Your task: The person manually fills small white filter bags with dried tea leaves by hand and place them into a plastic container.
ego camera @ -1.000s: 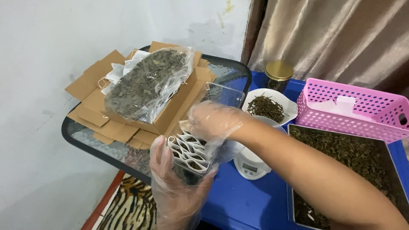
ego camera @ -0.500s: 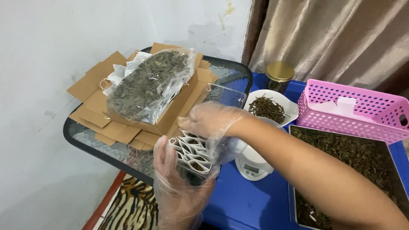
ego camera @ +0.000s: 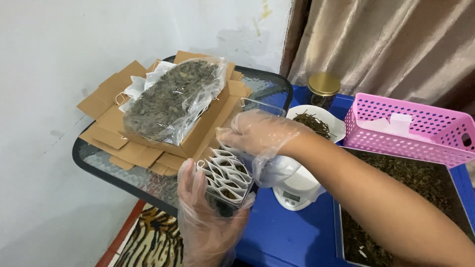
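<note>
Over glass table (ego camera: 99, 163), gloved hands clamped on white sachets (ego camera: 225, 173), beside clear leaf bag (ego camera: 170, 99)

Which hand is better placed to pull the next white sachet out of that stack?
Right. The right hand already rests on top of the sachets, fingers free, while the left hand is occupied gripping the stack from below.

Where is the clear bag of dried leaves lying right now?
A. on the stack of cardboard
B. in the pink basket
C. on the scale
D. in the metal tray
A: the bag lies on the cardboard stack on the glass table, left of the pink basket, while the gloved hands work at the sachets.
</note>
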